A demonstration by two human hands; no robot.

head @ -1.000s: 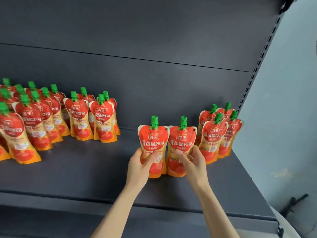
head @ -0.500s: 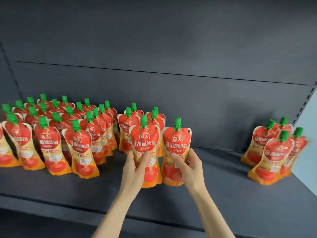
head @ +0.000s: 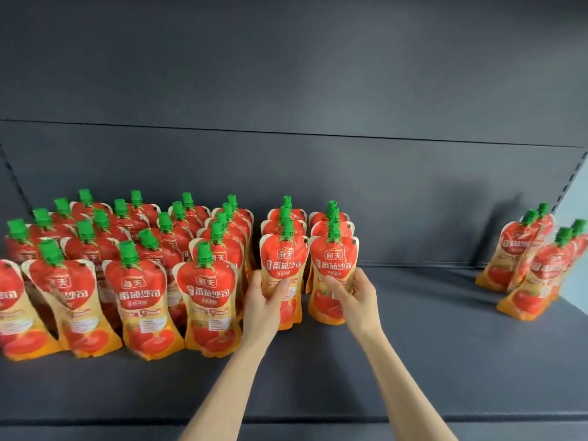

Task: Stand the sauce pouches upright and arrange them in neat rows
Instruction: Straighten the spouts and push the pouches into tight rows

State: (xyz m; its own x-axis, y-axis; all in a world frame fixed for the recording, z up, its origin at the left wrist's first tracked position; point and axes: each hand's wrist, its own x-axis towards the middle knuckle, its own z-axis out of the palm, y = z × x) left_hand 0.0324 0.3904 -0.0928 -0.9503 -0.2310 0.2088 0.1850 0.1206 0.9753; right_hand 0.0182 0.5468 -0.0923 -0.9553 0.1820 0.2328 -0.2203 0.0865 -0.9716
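Red and orange sauce pouches with green caps stand on a dark grey shelf point(head: 413, 361). My left hand point(head: 264, 307) grips one upright pouch point(head: 284, 262) by its lower half. My right hand point(head: 358, 300) grips a second upright pouch point(head: 334, 265) just to its right. Both pouches stand at the front of two short rows, with more pouches right behind them. A large block of several upright pouch rows point(head: 127, 265) fills the shelf's left side. A small cluster of pouches point(head: 534, 262) stands at the far right.
The shelf's back panel point(head: 286, 90) rises right behind the rows. A slotted upright point(head: 572, 176) marks the right end of the shelf. Bare shelf surface lies between the held pouches and the right cluster, and along the front edge point(head: 318, 420).
Both hands carried the two pouches leftward from beside the right cluster to the right side of the large block, in front of two short rows. The view followed to the left.
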